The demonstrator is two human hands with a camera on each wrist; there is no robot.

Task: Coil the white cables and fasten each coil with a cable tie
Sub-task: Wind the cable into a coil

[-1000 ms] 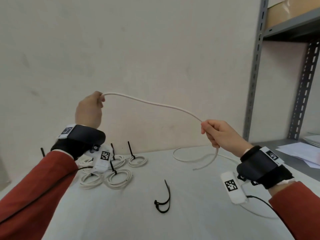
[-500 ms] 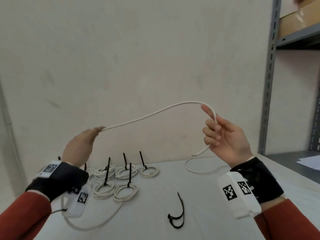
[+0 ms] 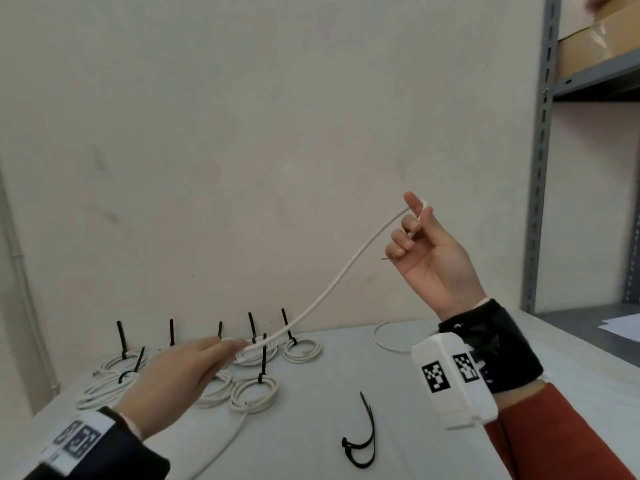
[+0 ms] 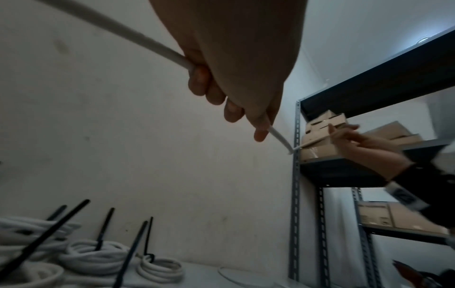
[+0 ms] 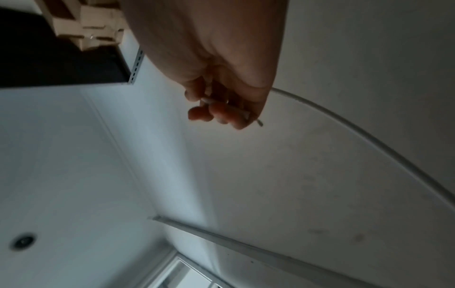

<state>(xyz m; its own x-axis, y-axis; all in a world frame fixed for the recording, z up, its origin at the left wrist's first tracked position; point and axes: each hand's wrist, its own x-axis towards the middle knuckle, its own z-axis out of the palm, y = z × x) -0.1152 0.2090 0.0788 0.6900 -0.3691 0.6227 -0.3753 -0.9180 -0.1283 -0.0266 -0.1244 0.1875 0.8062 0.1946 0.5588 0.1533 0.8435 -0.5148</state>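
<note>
White round cable [image 3: 332, 289], head view: hangs in a slack curve from the low left hand [image 3: 175, 377] up to the high right hand [image 3: 434, 265]; behind the left hand a stretch trails onto the white table [image 3: 311, 417].
Right hand, head view: palm toward the camera, index finger up with the cable hooked over it, other fingers curled on the cable's end.
Left hand, head view: blurred, stretched forward above the tied white cable coils [image 3: 254, 393], fingertips closed on the cable.
Coils, head view: clustered on the table's left part, black tie tails standing up from them.
Loose black cable ties [image 3: 362, 441], head view: lying curved on the table's near part, between the two arms.
Grey metal shelf rack [image 3: 540, 168], head view: at the right, brown cardboard boxes [image 3: 595, 39] on it.
Left wrist view: the left hand's fingers wrap round the white round cable, which runs through the fist toward the right hand.
Right wrist view: curled fingers pinch the cable's end, a bare wire tip poking out; the rest arcs away toward the right edge.
</note>
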